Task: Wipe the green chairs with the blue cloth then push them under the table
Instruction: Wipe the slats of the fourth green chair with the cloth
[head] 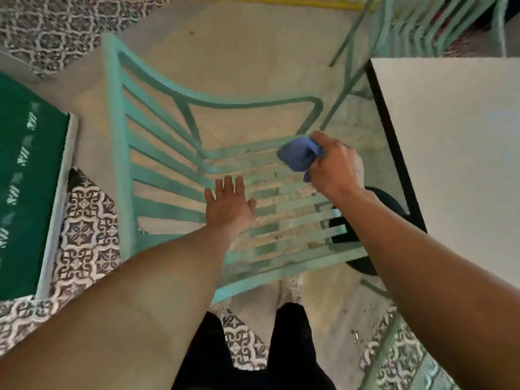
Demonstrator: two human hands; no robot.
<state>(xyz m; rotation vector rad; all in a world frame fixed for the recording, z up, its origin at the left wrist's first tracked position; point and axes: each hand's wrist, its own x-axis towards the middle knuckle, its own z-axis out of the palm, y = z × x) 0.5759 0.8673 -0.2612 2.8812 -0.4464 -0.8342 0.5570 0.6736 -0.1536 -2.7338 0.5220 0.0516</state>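
A green slatted metal chair (157, 175) stands below me, its backrest at the left and its seat slats running toward the right. My right hand (336, 167) is bunched around a blue cloth (297, 156) over the far right corner of the seat. My left hand (229, 205) hovers flat over the middle seat slats, fingers spread and holding nothing. The white table (455, 153) with a black edge stands just right of the chair. A second green chair (422, 26) shows at the top right beyond the table.
A green mat with a pale border (31, 175) lies at the left. Patterned tiles (84, 235) cover parts of the floor. The table's dark round base (363, 243) sits under the chair's right side. My dark trousers (253, 356) are at the bottom centre.
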